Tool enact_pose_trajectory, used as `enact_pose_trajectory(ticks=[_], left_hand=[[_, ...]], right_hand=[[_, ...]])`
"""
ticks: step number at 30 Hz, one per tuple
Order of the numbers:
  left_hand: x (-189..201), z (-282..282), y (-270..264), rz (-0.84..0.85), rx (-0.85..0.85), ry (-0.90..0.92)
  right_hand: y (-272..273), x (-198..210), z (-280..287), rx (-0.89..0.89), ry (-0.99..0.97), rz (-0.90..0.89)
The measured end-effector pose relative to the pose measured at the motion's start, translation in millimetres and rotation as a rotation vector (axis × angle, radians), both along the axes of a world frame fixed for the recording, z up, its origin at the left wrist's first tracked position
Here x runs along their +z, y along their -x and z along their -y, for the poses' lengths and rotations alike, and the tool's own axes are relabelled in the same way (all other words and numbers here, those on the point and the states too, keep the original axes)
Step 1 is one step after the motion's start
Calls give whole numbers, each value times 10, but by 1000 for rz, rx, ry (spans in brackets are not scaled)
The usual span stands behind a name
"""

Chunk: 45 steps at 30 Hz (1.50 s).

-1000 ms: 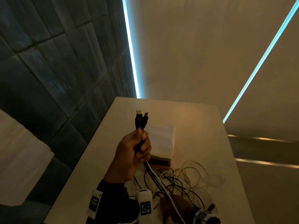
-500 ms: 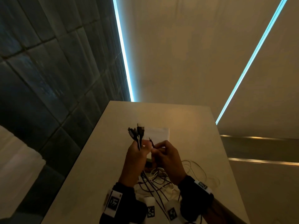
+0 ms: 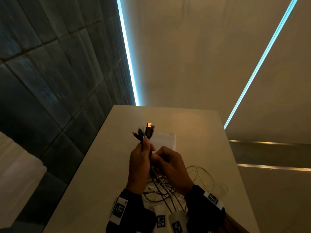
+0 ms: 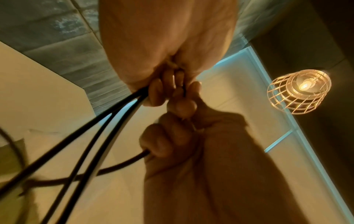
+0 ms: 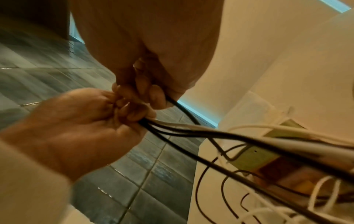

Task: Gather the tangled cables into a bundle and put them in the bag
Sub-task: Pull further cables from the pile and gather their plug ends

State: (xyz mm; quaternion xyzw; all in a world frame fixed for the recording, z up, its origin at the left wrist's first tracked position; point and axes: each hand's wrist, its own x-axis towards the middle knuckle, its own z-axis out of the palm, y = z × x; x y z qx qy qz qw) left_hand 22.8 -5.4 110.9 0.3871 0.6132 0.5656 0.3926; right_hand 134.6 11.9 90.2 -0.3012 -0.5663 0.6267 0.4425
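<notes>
Styled interior, likely lounge or hospitality space: dark tiled wall (image 3: 50, 73), recessed blue light strips (image 3: 127, 56), caged pendant lamp (image 4: 298, 91), pale bench (image 3: 104, 165).

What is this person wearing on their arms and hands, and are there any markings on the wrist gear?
Both hands, left hand and right hand, are bare, with no gloves. Dark long sleeves reach the wrists. Each wrist carries a white band printed with a black square fiducial-style marker. White camera housings under the wrists bear similar black-and-white markers.
</notes>
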Motion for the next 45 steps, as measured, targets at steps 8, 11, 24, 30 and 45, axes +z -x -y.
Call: enact_pose_trajectory(ticks=[8, 11, 24, 30, 45], left_hand=[[212, -39, 180, 460, 59, -103], [247, -36, 289, 456, 43, -91], [213, 23, 345, 444, 44, 5], [166, 22, 248, 377, 36, 129], [214, 39, 184, 729, -90, -110]], right_hand=[[-125, -441, -69, 109, -128, 300], [-162, -704, -53, 41, -102, 425], [-244, -914, -201, -207, 159, 421], [-140, 60, -82, -37, 89, 20], [-158, -677, -37, 118, 63, 176]])
